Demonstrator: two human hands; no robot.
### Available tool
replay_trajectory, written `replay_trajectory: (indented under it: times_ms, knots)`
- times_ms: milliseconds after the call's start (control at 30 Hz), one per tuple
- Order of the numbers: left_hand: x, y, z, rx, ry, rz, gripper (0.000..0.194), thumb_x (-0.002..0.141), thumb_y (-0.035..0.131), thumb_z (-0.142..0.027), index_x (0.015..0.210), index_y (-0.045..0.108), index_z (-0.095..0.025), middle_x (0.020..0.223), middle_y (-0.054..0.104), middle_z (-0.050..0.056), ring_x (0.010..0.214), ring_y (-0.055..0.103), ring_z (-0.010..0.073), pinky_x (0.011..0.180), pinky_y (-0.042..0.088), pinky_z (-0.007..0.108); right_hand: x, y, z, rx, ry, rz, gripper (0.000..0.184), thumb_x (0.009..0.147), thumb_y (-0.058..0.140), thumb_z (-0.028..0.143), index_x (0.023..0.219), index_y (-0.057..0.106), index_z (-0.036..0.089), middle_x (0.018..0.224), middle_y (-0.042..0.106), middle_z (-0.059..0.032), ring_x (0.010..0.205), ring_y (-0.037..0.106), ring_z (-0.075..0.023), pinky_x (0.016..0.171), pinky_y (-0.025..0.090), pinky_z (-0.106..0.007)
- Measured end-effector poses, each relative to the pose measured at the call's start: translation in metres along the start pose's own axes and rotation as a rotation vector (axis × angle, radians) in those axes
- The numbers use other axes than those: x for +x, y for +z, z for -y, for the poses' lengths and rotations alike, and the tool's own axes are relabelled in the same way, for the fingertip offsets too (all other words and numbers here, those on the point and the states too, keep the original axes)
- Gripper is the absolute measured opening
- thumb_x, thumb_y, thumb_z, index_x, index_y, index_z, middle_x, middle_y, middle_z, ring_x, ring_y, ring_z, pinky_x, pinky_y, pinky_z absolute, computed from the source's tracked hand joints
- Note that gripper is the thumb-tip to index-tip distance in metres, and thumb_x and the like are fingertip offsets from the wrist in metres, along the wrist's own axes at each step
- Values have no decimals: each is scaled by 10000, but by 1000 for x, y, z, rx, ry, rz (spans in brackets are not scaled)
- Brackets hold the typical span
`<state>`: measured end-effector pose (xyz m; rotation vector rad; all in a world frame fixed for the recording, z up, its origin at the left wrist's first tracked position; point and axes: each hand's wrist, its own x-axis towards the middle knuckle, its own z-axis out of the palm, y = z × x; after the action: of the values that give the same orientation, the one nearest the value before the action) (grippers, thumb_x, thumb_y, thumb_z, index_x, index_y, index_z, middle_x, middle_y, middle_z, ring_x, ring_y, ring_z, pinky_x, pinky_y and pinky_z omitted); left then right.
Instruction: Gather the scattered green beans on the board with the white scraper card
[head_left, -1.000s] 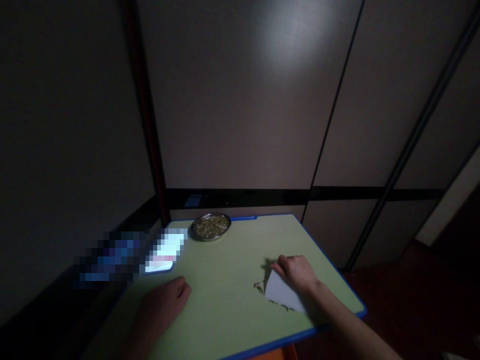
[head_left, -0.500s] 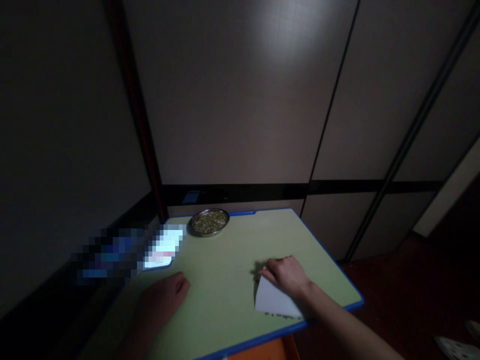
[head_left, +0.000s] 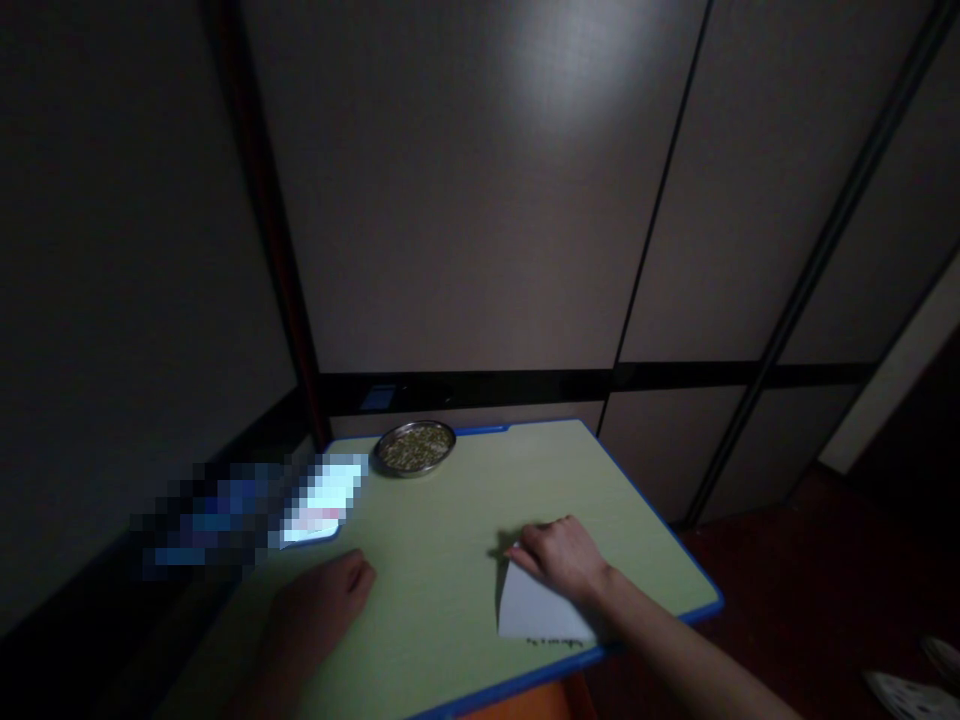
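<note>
My right hand (head_left: 561, 556) is closed on the upper edge of a white sheet of paper or card (head_left: 541, 606), near the front right of the table. Small dark bits (head_left: 559, 642) lie in a row along the sheet's lower edge, close to the table's front rim; they are too small to name. My left hand (head_left: 330, 600) rests on the left part of the tabletop, fingers curled into a fist, with nothing showing in it. At the back left stands a round metal dish (head_left: 415, 448) holding many small greenish pieces.
The pale green table (head_left: 465, 520) has a blue rim. A bright, pixelated screen (head_left: 324, 498) is at its left edge. Something orange (head_left: 525, 700) shows below the front edge. Cabinet panels (head_left: 465, 200) rise behind; shoes (head_left: 907, 690) are on the floor at right.
My right hand and the white sheet have shifted slightly left and toward the table's front edge. Fewer dark bits show beside the sheet. My left hand stays about where it was.
</note>
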<state>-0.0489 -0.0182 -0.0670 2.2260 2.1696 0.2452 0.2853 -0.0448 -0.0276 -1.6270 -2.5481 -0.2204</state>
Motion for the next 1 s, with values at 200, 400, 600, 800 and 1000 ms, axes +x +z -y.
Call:
replay_trajectory:
  times_ms: [200, 400, 600, 800, 1000]
  knots:
    - [0, -1, -1, 18, 11, -7, 286, 875, 338, -347, 703, 530, -224, 683, 633, 13, 627, 560, 152, 553, 224, 266, 0, 3, 3, -9, -7, -26, 546, 947, 239, 574, 827, 639, 222, 775, 727, -47, 694, 681, -191, 594, 387, -247]
    - [3, 1, 0, 27, 7, -2, 285, 875, 346, -360, 697, 526, -228, 656, 622, 1, 622, 558, 146, 548, 221, 262, 4, 6, 9, -31, -21, -36, 524, 947, 257, 567, 823, 633, 224, 770, 728, -49, 686, 679, -186, 594, 393, -247]
    - [3, 5, 2, 22, 6, -19, 279, 874, 358, -356, 691, 524, -227, 653, 621, -1, 608, 546, 140, 551, 218, 263, 7, 7, 17, -24, -33, -39, 531, 950, 246, 564, 823, 636, 226, 754, 726, -50, 666, 679, -187, 583, 394, -251]
    - [1, 6, 1, 28, 22, -56, 275, 870, 374, -352, 690, 536, -221, 658, 630, 5, 598, 540, 138, 548, 199, 269, 8, 7, 23, -14, -26, -74, 517, 950, 271, 555, 795, 638, 225, 730, 722, -50, 654, 680, -185, 575, 386, -248]
    - [2, 8, 1, 16, 23, -79, 272, 871, 376, -339, 693, 542, -217, 666, 639, 11, 616, 551, 140, 554, 200, 269, 12, 8, 29, -11, -36, -79, 509, 946, 282, 555, 788, 636, 224, 721, 721, -50, 644, 679, -190, 567, 383, -250]
